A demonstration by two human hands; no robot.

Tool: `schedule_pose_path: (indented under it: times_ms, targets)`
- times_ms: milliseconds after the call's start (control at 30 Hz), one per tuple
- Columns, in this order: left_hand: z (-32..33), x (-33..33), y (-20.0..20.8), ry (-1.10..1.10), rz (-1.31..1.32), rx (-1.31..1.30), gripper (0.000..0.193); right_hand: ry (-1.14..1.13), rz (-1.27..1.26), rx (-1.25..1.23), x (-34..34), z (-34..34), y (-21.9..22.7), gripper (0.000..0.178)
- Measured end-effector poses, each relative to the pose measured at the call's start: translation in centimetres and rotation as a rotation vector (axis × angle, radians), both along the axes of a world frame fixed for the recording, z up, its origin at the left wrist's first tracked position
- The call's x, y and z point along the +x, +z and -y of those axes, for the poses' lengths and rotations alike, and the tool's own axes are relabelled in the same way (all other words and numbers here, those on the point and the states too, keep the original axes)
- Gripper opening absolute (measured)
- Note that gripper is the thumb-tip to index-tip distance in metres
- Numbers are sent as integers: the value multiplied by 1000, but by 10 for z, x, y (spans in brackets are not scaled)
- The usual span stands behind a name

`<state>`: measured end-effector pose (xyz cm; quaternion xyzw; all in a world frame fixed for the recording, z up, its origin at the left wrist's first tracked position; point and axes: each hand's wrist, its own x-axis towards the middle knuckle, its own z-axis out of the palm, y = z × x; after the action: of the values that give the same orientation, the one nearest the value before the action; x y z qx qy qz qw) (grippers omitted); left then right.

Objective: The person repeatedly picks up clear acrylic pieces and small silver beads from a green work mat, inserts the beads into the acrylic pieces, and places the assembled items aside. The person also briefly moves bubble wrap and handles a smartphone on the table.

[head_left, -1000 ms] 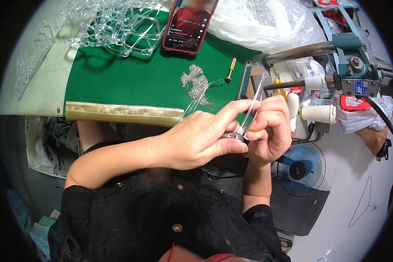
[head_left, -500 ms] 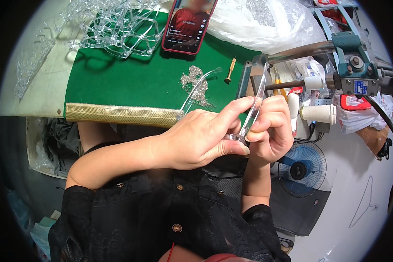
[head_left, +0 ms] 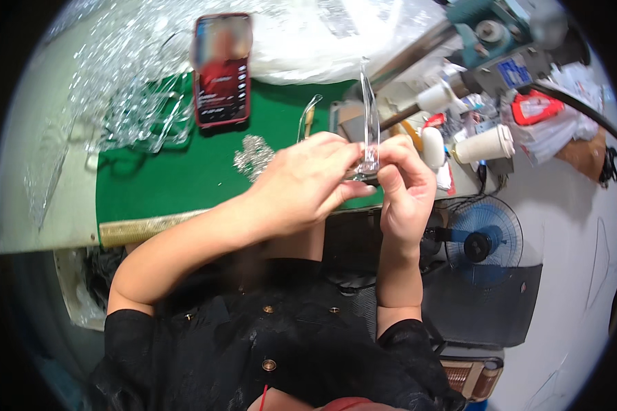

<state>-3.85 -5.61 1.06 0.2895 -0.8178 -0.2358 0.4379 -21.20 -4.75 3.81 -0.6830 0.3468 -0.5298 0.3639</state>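
A clear plastic eyeglass frame [head_left: 371, 130] is held between my two hands over the near edge of the green mat. My left hand [head_left: 308, 175] is closed around the front of it, the back of the hand facing up. My right hand [head_left: 410, 188] pinches beside the hinge end, with thumb and forefinger close to the joint. One temple arm points up and away between the hands; the other sticks out beyond my left knuckles. The lens part is mostly hidden by my fingers. Slightly blurred small silvery metal pieces [head_left: 252, 157] lie heaped left of my left hand.
On the green mat [head_left: 151, 185] are a phone in a red case [head_left: 223, 72] and a small brass-coloured screwdriver [head_left: 309, 120]. More clear frames [head_left: 144, 120] pile up at the left. A teal metal machine [head_left: 490, 34] rises at the right, near a white cup [head_left: 483, 144] and a fan [head_left: 480, 240].
The whole view has shifted, with the bench now lower and further left. The temple arm between my hands stands more upright, and my right fingers have moved around the hinge end.
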Motion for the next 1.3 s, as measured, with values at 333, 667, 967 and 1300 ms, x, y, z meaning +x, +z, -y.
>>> schedule_pose_path:
  times_ms: [333, 667, 967, 1300]
  targets:
    - [44, -59, 13, 141, 99, -124, 14, -135, 94, 50, -56, 50, 27, 18]
    - [68, -94, 21, 209, 81, -186, 21, -333, 150, -195, -88, 86, 34, 13]
    - [66, -98, 13, 252, 66, -146, 19, -46, 478, -689, -85, 56, 134, 40]
    - [53, -57, 16, 195, -7, -121, 18, -305, 343, -704, -68, 55, 143, 42]
